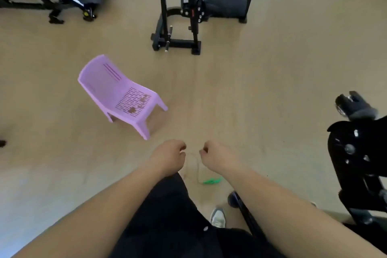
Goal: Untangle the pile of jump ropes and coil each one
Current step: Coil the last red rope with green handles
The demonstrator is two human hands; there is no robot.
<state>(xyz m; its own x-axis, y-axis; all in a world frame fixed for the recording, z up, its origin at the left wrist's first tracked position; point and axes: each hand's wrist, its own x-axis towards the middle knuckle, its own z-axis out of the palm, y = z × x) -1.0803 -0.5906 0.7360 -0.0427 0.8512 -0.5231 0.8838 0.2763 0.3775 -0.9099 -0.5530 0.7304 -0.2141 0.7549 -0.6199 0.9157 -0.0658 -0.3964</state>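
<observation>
View from a head-worn camera, looking down at a person's two bare forearms reaching forward over a tan gym floor. The left hand and right hand are held close together at waist level, knuckles up. The fingers of both are curled in. Each hand appears to pinch one end of a short span of a thin, pale, almost see-through jump rope.

The cord sags between the hands in a narrow loop and trails down to a green handle, which hangs or lies just below the right wrist; the blur makes it hard to say which. No other rope and no pile can be made out here.

A small purple plastic chair stands on the floor ahead and to the left, well apart from the hands. Black weight machines stand farther back, and another black machine frame is close on the right. One grey shoe and black trousers show below.

The step in hand looks like coiling a single freed rope, or drawing it through the fingers to check for knots. The next move likely calls for one hand to hold the loop firmly while the other gathers more cord into even turns, keeping the thin line from twisting or slipping.
</observation>
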